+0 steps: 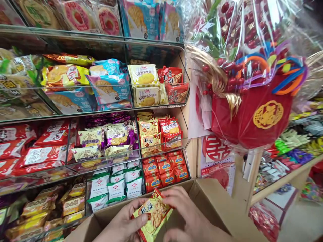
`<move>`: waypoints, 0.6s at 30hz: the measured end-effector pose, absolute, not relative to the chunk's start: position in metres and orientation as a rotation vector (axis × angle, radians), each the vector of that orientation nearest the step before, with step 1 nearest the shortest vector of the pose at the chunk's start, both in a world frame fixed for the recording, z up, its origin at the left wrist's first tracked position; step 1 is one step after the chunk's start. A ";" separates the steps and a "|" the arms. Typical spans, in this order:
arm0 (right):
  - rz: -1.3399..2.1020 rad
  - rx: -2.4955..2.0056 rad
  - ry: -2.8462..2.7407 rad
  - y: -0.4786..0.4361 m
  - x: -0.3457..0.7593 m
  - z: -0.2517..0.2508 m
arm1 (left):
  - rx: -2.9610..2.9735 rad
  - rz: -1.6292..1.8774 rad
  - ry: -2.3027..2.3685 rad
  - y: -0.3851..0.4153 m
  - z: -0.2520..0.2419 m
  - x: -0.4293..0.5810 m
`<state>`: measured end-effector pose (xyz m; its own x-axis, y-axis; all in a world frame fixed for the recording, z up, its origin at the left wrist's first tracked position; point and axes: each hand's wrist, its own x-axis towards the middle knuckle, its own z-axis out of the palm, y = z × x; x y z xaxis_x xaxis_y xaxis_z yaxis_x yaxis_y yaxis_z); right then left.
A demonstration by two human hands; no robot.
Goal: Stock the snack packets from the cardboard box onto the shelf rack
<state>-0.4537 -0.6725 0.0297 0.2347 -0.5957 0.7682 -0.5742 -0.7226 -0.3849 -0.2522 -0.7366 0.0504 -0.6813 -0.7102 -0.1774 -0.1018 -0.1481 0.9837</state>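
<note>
My left hand (128, 216) grips the left side of a yellow and red cookie packet (155, 215), its thumb lying across the front. The packet is tilted, its printed face turned up towards me. At the packet's upper right edge, my right hand (185, 213) has its curled fingers on the wrapper; the thumb below is blurred. Both hands are over an open cardboard box (214, 198), whose inside is mostly hidden by them. Similar yellow cookie packets (150, 143) stand on the shelf beyond, beside red cookie packets (171, 132).
Clear-fronted shelves (101, 112) hold rows of wrapped snacks. White and green packets (116, 188) and small orange-red packets (165, 171) sit just behind the box. A red gift bag (242, 117) in clear wrap juts out at upper right. More shelving (285, 168) runs along the right.
</note>
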 end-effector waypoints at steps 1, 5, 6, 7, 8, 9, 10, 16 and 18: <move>-1.496 -2.734 1.124 -0.672 -0.453 0.034 | 0.892 -1.896 -1.675 -0.736 0.051 -0.252; -1.432 -3.271 1.117 -0.670 -0.451 0.051 | 0.808 -2.009 -1.574 -0.736 0.054 -0.250; -1.423 -3.311 1.111 -0.669 -0.452 0.057 | 0.803 -2.048 -1.531 -0.738 0.055 -0.249; -1.403 -3.326 1.113 -0.669 -0.455 0.063 | 0.790 -2.089 -1.484 -0.739 0.055 -0.248; -1.372 -3.322 1.140 -0.669 -0.459 0.071 | 0.762 -2.121 -1.441 -0.741 0.055 -0.248; -1.349 -3.303 1.205 -0.671 -0.464 0.081 | 0.724 -2.142 -1.409 -0.743 0.055 -0.247; -1.343 -3.275 1.300 -0.675 -0.470 0.093 | 0.693 -2.147 -1.392 -0.745 0.054 -0.247; -1.479 -3.010 1.929 -0.739 -0.511 0.174 | 0.781 -2.079 -1.508 -0.748 0.046 -0.248; -1.490 -2.984 2.043 -0.764 -0.517 0.194 | 0.781 -2.084 -1.543 -0.747 0.043 -0.248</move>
<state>-0.5170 -0.7642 0.1936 0.2819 -0.4199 0.8627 -0.9497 -0.2496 0.1888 -0.2484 -0.7466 0.0425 -0.7488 -0.6367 -0.1843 0.0095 -0.2884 0.9575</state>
